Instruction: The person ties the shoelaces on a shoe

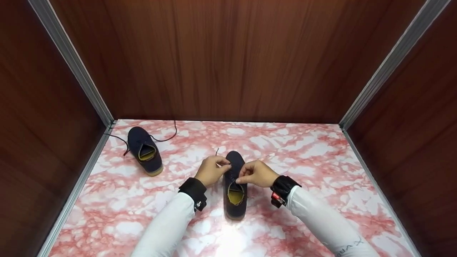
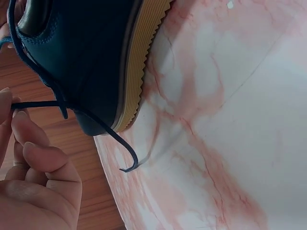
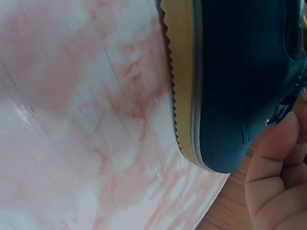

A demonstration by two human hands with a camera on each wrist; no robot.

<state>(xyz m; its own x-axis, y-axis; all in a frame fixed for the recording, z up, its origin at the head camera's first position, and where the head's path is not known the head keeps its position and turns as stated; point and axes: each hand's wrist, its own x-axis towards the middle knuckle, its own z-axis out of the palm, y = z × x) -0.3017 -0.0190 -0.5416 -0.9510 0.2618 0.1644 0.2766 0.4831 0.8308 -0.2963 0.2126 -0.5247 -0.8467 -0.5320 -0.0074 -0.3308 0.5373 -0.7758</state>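
A dark blue lace-up shoe point(image 1: 235, 160) with a tan ridged sole stands upright, toe pointing away from me. My left hand point(image 1: 210, 173) is over its left side and pinches a dark shoelace point(image 2: 41, 104) between thumb and fingertip. The loose end of that lace curls down beside the shoe's toe in the left wrist view. From the other side, my right hand point(image 1: 260, 174) pinches lace at the shoe's opening with thumb and forefinger. In the right wrist view, the right fingertips point(image 3: 288, 132) are right at the lacing, partly cut off by the frame edge.
A second dark blue shoe point(image 1: 153, 164) stands at the back left, its laces point(image 1: 167, 139) spread loose to both sides. Brown wood-grain panels point(image 1: 228, 64) with grey metal corner strips point(image 1: 78, 64) enclose the red-and-white marbled surface point(image 1: 303, 221) at the back and sides.
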